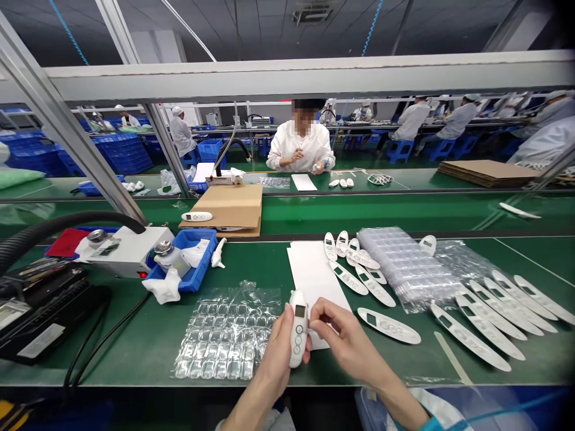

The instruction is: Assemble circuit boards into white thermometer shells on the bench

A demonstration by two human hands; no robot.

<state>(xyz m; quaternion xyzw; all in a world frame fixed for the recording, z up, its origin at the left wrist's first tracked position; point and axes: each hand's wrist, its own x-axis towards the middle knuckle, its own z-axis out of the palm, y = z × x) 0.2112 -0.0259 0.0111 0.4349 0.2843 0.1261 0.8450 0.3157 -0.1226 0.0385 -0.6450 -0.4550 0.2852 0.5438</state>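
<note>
My left hand is wrapped round a white handheld device with a small screen and round buttons, holding it upright above the green table's near edge. My right hand pinches at the device's right side beside the screen; whether anything is between its fingertips is too small to tell. Under both hands lies a white paper sheet. A clear plastic blister sheet lies flat to the left of my hands.
White elongated faceplates lie in rows to the right, beside stacked clear trays. A blue bin, a white machine and black hose sit left. Across the green belt, a person in white works at another table.
</note>
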